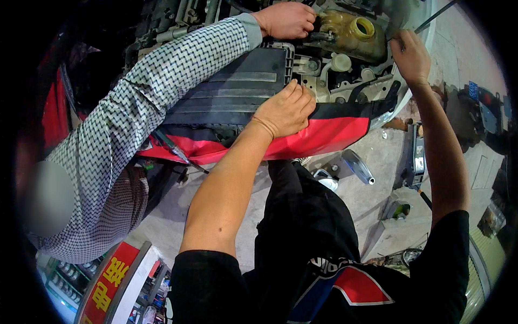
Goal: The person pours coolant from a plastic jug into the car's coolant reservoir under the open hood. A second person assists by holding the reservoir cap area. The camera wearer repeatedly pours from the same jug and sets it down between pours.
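Note:
My left hand (288, 109) rests at the front edge of an open engine bay, its fingers curled and closed beside the black ribbed plastic cover (232, 81). Whatever those fingers hold is hidden. Beneath its wrist runs a red fender cover (313, 139). At the bay's right side, my right hand (411, 58) has its fingers bent together, close to the yellowed coolant tank (345, 40); what it grips cannot be made out. A thin dark rod (436, 16) slants up just beyond it. The tank's round yellow neck (362, 28) is uncapped.
A co-worker's patterned sleeve (178, 70) crosses from the left, with that person's closed hand (286, 20) beside the tank. On the floor lie a silvery container (358, 166) and a metal tool or stand (416, 154). A red sign (110, 278) stands at lower left.

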`<state>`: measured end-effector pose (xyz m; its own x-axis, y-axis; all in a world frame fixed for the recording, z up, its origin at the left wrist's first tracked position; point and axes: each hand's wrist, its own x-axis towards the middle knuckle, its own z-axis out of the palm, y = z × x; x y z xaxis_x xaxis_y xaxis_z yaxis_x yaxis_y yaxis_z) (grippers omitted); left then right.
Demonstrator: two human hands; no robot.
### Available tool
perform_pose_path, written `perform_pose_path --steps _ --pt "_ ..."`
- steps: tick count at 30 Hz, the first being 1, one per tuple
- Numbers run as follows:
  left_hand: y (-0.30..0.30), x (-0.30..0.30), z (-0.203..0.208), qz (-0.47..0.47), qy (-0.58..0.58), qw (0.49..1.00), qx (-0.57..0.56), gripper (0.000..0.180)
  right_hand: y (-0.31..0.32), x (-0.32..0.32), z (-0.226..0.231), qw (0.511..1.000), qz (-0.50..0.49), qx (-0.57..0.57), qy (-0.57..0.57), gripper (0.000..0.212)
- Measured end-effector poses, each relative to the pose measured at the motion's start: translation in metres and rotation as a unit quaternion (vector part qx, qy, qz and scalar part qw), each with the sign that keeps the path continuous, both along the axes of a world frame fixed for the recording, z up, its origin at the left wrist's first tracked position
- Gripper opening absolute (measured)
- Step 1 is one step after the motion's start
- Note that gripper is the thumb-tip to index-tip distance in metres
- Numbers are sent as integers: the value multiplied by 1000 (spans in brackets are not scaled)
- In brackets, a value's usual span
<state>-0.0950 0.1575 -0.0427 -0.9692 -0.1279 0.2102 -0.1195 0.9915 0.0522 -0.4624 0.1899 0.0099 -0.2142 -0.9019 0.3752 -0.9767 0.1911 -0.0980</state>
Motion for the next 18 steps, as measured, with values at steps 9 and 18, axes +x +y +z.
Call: perform_pose_path --steps 9,18 --pt "1 -1 8 18 -46 999 -17 46 -6 4 5 1000 15 -18 2 16" --pt "-5 -15 3 10 -88 996 24 46 42 16 28 863 -87 -233 -439 12"
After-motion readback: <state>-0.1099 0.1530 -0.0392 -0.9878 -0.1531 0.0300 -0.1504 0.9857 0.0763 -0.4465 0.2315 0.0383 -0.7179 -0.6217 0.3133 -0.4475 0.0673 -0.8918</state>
